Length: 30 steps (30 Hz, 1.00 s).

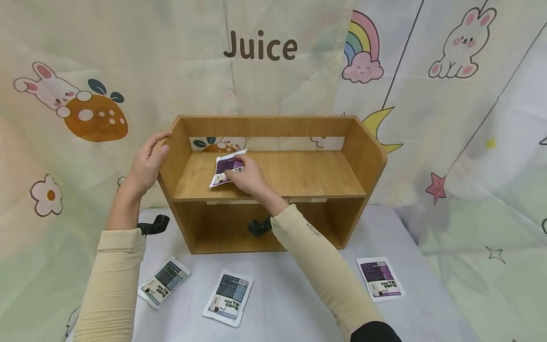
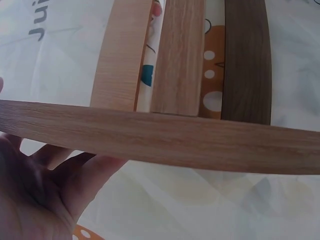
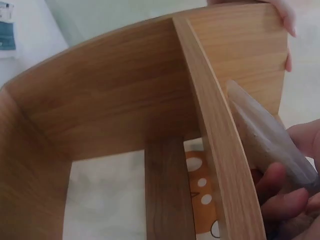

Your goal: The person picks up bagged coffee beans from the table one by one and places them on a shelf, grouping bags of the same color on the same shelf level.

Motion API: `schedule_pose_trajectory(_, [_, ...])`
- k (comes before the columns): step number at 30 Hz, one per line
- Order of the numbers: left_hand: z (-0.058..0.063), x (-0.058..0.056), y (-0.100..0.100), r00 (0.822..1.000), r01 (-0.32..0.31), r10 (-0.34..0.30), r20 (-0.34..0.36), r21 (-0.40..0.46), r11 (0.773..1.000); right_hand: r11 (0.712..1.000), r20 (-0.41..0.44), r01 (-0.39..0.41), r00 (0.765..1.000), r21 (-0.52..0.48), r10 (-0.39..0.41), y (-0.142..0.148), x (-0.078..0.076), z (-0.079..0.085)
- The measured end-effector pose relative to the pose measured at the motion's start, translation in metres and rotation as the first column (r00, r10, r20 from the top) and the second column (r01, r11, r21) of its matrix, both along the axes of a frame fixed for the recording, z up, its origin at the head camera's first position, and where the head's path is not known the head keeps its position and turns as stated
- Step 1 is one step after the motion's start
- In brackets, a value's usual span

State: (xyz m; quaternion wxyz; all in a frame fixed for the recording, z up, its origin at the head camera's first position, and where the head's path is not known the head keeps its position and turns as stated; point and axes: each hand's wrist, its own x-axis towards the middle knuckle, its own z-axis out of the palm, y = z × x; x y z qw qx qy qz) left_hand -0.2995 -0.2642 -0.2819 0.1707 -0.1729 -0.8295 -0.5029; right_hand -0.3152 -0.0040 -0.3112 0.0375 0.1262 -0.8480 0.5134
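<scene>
A small two-tier wooden shelf point(image 1: 273, 192) stands on the white-covered table. My left hand point(image 1: 146, 164) holds the upper part of its left side panel point(image 2: 165, 142); in the left wrist view, the thumb and fingers lie partly behind that panel's edge. Over the left part of the upper board, my right hand point(image 1: 249, 178) pinches a purple-and-white flat packet point(image 1: 226, 166), thumb on its printed face. Tilted, the packet point(image 3: 270, 132) shows its plain pale back in the right wrist view. Whether its lower edge touches the board, I cannot tell.
Two dark-and-white packets lie before the shelf, a left packet point(image 1: 164, 281) and a middle packet point(image 1: 228, 298). A purple packet point(image 1: 380, 279) lies at the right. Behind hangs a printed cloth point(image 1: 278, 90) reading "Juice".
</scene>
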Motion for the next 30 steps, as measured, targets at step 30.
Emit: schedule_pose_trajectory(30, [0.005,0.003,0.003,0.997,-0.013,0.013,0.077,0.001,1.000,0.881,-0.015,-0.149,0.985,0.449,0.174,0.001,-0.025,0.017])
